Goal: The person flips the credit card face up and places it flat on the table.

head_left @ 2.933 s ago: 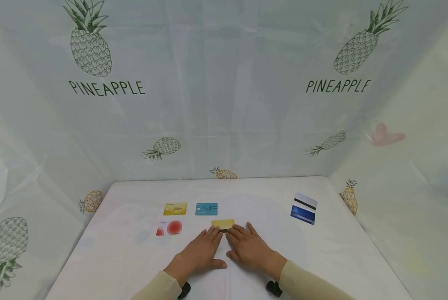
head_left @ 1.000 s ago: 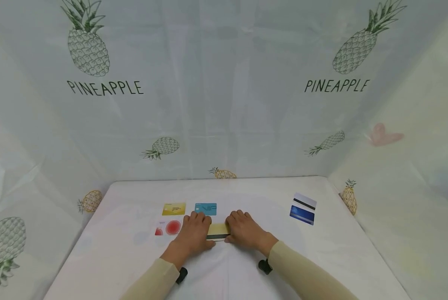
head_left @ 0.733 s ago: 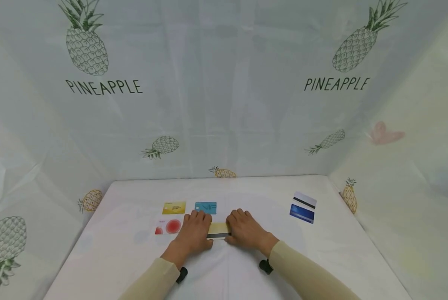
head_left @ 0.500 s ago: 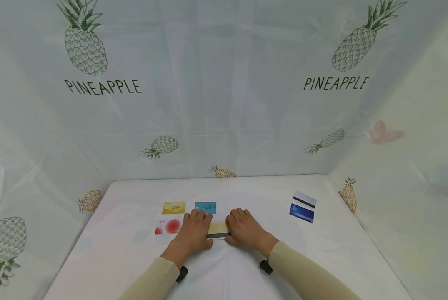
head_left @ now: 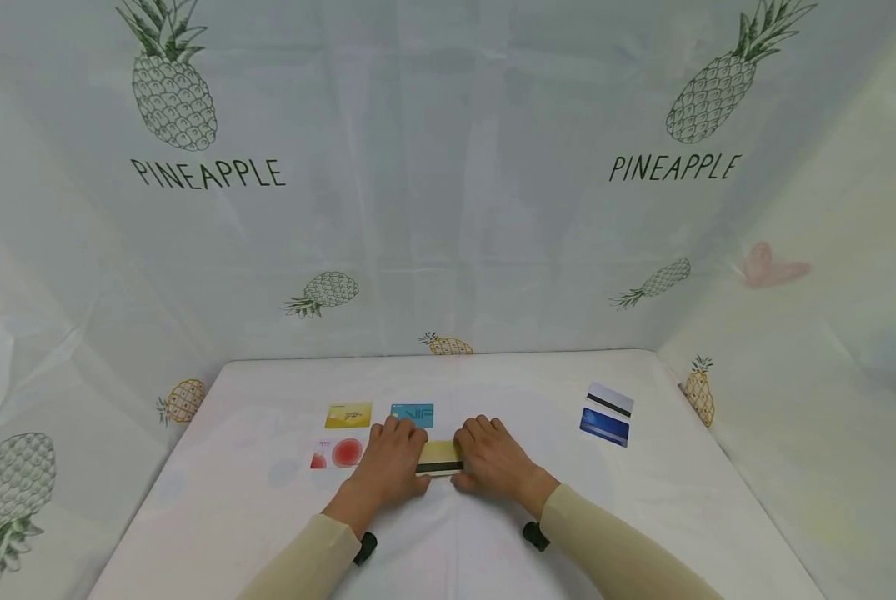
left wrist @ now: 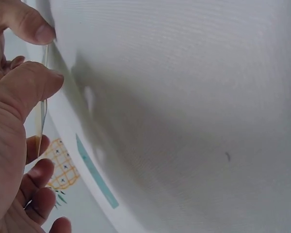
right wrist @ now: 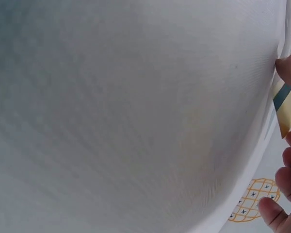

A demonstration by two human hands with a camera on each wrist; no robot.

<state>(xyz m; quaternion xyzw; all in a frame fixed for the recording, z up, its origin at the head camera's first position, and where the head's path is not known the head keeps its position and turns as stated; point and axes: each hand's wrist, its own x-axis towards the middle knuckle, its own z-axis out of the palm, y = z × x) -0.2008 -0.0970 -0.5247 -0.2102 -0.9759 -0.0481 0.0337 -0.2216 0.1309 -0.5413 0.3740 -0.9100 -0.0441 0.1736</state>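
Note:
A yellow card point(head_left: 438, 452) with a dark magnetic stripe is held between both hands at the middle of the table. My left hand point(head_left: 390, 462) pinches its left end between thumb and fingers, and my right hand point(head_left: 495, 458) pinches the right end. In the left wrist view the card point(left wrist: 42, 119) shows edge-on behind the left thumb, close over the white cloth. The right wrist view catches a corner of the card point(right wrist: 286, 110) below the right thumb. Just beyond the left fingertips lies a blue VIP card point(head_left: 413, 414), its lower edge partly covered.
To the left, a gold card point(head_left: 348, 416) lies above a white card with red circles point(head_left: 346, 453). Farther right are a white card with a black stripe point(head_left: 610, 398) and a blue card point(head_left: 604, 427), edge to edge. Pineapple-print sheeting point(head_left: 448, 208) encloses the white table point(head_left: 267, 517).
Both hands went from flat fingers at the yellow card's near edge to pinching its two ends. Over the last second the hands stay nearly still, while the card shifts slightly upward in view.

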